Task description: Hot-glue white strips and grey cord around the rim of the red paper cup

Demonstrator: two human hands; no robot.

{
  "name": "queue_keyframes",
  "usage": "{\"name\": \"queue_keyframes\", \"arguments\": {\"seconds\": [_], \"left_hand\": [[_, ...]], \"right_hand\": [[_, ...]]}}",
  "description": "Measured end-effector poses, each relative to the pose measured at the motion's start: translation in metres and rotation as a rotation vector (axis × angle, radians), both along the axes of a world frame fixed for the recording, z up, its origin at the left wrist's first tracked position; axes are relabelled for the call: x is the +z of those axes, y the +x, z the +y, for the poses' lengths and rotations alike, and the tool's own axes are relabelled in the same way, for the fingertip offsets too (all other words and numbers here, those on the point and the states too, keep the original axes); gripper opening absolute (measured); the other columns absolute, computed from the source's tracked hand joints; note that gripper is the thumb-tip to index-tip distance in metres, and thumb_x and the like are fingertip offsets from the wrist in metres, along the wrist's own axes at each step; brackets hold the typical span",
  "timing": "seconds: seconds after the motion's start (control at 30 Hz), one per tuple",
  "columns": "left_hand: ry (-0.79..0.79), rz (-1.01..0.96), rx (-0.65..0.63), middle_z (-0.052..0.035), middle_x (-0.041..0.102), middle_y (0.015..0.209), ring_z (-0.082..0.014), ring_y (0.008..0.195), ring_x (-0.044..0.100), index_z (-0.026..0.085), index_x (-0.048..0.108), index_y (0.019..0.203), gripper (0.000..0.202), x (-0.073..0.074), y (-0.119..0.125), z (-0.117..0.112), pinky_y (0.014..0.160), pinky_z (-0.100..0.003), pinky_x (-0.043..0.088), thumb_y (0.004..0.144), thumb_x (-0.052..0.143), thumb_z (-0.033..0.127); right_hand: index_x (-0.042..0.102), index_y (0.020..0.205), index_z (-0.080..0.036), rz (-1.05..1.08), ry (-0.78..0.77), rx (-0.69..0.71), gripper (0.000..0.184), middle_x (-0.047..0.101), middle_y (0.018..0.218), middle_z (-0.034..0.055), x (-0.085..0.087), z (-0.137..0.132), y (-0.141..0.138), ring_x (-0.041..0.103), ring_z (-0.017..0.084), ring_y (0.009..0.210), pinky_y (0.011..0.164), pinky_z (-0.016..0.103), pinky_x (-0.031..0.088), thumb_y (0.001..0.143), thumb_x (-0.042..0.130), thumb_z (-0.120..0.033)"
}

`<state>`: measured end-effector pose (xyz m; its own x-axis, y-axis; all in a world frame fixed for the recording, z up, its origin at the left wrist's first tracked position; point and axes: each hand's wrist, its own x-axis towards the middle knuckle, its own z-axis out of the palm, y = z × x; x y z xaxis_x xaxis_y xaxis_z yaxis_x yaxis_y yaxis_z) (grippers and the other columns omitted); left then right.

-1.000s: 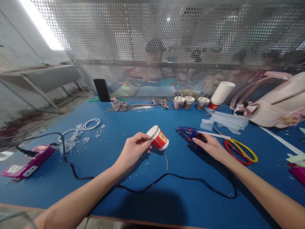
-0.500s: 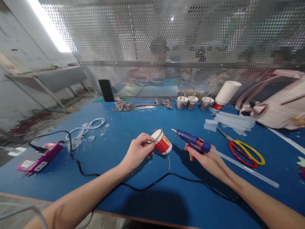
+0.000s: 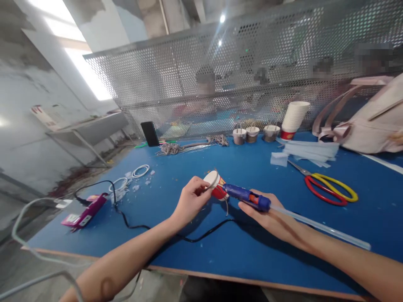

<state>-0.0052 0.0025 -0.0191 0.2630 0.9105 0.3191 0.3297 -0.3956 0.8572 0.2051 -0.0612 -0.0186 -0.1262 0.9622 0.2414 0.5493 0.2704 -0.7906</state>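
My left hand (image 3: 191,200) grips a small red and white paper cup (image 3: 215,186), tipped on its side above the blue table (image 3: 220,251), with a grey cord hanging from it. My right hand (image 3: 267,214) holds a blue glue gun (image 3: 247,195) with a long clear glue stick trailing from its back. The gun's nozzle is right against the cup's side. Its black cable (image 3: 201,235) runs left across the table.
Red and yellow scissors (image 3: 329,189) lie to the right, near clear glue sticks (image 3: 307,149). A stack of paper cups (image 3: 293,119), three wrapped cups (image 3: 252,134), cord bundles (image 3: 189,146) and a phone (image 3: 150,133) line the mesh screen. A pink bag (image 3: 374,121) sits far right; a pink power strip (image 3: 84,209) left.
My right hand picked the glue gun up from the table and brought its nozzle to the cup. The view tilted up.
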Motion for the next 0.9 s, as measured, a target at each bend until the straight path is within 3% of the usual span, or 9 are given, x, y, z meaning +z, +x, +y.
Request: {"name": "queue_keyframes", "arguments": {"seconds": [0.33, 0.9], "left_hand": [[-0.01, -0.002, -0.001, 0.0027, 0.049, 0.069, -0.005, 0.047, 0.042, 0.016, 0.062, 0.067, 0.015, 0.002, 0.001, 0.0, 0.044, -0.019, 0.034, 0.074, 0.062, 0.029], [-0.078, 0.01, 0.026, 0.0042, 0.048, 0.062, -0.0056, 0.045, 0.043, 0.017, 0.059, 0.066, 0.013, 0.002, 0.003, -0.001, 0.042, -0.018, 0.034, 0.072, 0.062, 0.029]], "right_hand": [[0.049, 0.066, -0.019, 0.032, 0.07, 0.001, 0.03, 0.05, 0.058, -0.0032, -0.008, 0.005, -0.006, 0.042, 0.011, 0.052, 0.05, 0.023, 0.035, 0.084, 0.049, -0.044], [0.054, 0.069, -0.019, -0.106, 0.273, 0.058, 0.025, 0.059, 0.061, 0.0015, -0.014, 0.004, -0.009, 0.051, 0.012, 0.051, 0.052, 0.023, 0.039, 0.086, 0.048, -0.035]]}}
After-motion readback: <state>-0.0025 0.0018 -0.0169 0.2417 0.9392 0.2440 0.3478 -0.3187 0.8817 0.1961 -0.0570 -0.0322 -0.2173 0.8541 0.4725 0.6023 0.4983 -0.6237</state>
